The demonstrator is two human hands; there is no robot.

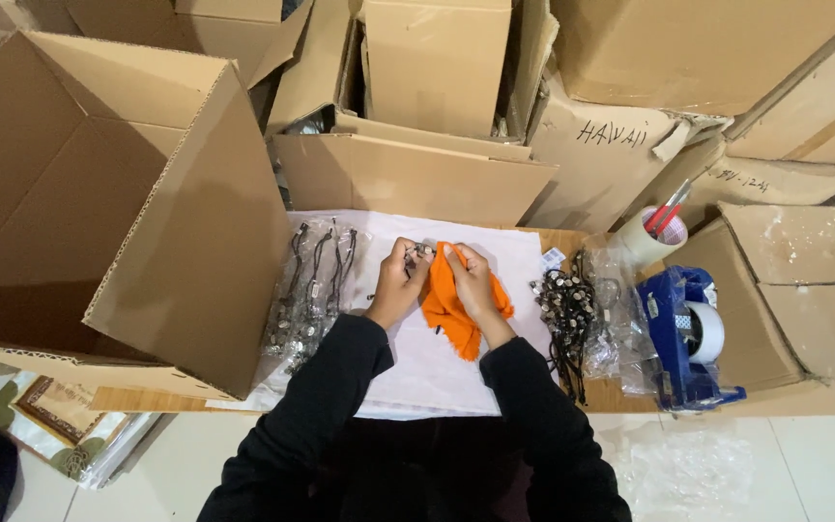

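My left hand (400, 282) and my right hand (472, 278) meet over a white sheet (514, 253) on a low wooden board. Between their fingertips they pinch a small dark corded piece with metal beads (420, 252). An orange cloth (446, 307) lies draped under and beside my right hand. Clear bags of similar corded pieces (316, 285) rest to the left of my left hand. A loose heap of beaded cords (564, 307) lies to the right of my right hand. Both arms wear black sleeves.
A big open cardboard box (108, 203) stands at the left, more boxes (437, 106) crowd the back and right. A blue tape dispenser (683, 333), a tape roll holding red pens (657, 230) and clear plastic bags (620, 319) sit at the right. Pale floor tiles lie below.
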